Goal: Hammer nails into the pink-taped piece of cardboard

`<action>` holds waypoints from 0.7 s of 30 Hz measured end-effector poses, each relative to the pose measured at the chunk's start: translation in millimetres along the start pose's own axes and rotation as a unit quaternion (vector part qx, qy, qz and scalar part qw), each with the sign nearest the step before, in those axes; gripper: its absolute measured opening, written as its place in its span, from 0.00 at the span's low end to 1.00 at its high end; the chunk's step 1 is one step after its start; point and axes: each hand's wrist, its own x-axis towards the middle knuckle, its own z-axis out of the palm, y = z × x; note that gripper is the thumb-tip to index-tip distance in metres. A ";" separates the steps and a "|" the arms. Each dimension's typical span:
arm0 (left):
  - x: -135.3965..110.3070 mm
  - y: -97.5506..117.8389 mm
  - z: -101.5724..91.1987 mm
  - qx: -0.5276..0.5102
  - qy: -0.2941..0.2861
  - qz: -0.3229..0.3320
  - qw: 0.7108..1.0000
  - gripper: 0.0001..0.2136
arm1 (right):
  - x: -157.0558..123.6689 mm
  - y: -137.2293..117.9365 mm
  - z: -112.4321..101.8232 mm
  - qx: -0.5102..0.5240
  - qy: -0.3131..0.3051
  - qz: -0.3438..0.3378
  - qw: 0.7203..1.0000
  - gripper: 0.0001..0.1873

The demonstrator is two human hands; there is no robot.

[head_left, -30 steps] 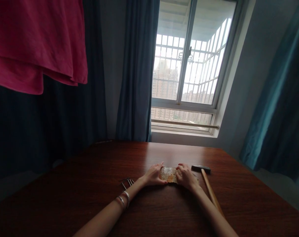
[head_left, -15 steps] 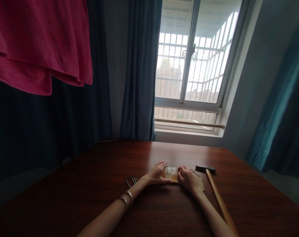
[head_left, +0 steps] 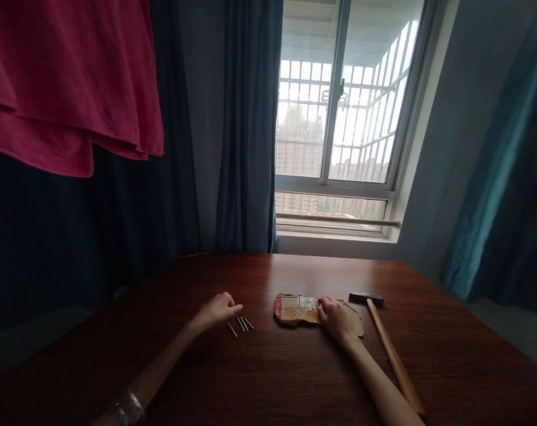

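Observation:
A flat patterned piece [head_left: 295, 309], orange and pink with small dots, lies on the dark wooden table [head_left: 268, 367]. One nail stands upright in it. My right hand [head_left: 334, 316] rests on its right part, fingers curled and pressing down. My left hand [head_left: 217, 310] is off to the left, fingertips pinched together just above several loose nails [head_left: 240, 323] lying on the table. Whether a nail is between the fingers I cannot make out.
A hammer [head_left: 386, 343] with a black head and long wooden handle lies to the right of the piece. A window [head_left: 334, 118] with dark curtains is behind the table. Red cloth [head_left: 68, 83] hangs at the upper left.
My left hand has left the patterned piece and moved left to the loose nails. The piece's left end is now uncovered. My right hand has stayed on the piece.

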 end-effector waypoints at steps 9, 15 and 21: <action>-31.5 -14.2 19.6 0.149 0.040 -0.032 0.988 0.17 | -4.1 -2.4 -2.1 0.002 0.018 -0.009 1.000 0.12; -26.8 -22.2 20.6 0.153 0.010 -0.033 0.988 0.11 | -5.7 -3.4 -3.8 -0.001 0.007 -0.002 1.000 0.12; -22.1 -29.5 18.8 0.132 0.007 -0.006 0.991 0.07 | -5.1 -4.4 -4.2 -0.013 -0.003 0.013 1.000 0.12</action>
